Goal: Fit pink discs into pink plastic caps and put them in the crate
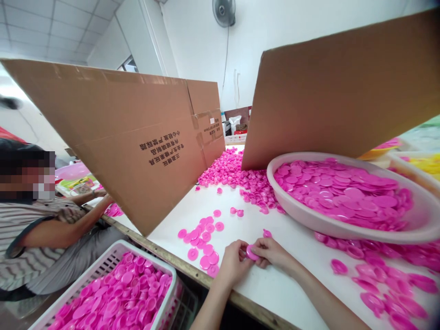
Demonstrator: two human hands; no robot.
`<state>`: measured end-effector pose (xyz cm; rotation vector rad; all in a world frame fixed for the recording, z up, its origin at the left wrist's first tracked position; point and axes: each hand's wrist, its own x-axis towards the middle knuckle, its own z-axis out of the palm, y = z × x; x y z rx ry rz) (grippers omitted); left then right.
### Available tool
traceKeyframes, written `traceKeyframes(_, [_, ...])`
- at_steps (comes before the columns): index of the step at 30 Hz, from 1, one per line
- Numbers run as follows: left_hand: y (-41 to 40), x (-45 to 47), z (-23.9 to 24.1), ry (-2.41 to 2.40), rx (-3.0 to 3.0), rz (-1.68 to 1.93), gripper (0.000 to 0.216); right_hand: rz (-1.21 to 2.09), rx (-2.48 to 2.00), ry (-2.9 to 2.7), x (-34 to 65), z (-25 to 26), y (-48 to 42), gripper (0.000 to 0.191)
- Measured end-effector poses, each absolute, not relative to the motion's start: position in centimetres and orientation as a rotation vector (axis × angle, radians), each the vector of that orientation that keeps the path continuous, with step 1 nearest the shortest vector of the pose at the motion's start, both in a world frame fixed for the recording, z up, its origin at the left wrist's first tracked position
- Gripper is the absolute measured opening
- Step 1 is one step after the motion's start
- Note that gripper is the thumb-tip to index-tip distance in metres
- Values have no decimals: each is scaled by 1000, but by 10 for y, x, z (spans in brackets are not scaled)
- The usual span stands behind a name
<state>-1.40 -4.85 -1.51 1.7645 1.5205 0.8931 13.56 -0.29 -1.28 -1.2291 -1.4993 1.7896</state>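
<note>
My left hand [234, 259] and my right hand [271, 251] meet over the white table [271, 284] near its front edge. Both pinch the same small round pink plastic cap [251, 252] between their fingertips. A cluster of flat pink discs [202, 240] lies on the table just left of my hands. One more pink piece [267, 233] sits just behind my right hand.
A wide white basin [405, 229] holds pink discs at the right; loose pink caps [240, 176] are heaped behind and scattered at the right. Two cardboard sheets [137, 137] stand as walls. A white basket [103, 268] of pink caps sits lower left. Another person [41, 229] works at the left.
</note>
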Motion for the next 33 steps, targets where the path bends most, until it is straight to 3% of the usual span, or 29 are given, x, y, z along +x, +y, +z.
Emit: traceKeyframes(33, [-50,-16,-14,1485,1715,903,25,1772,-1202,-1567,136,-27,0,40])
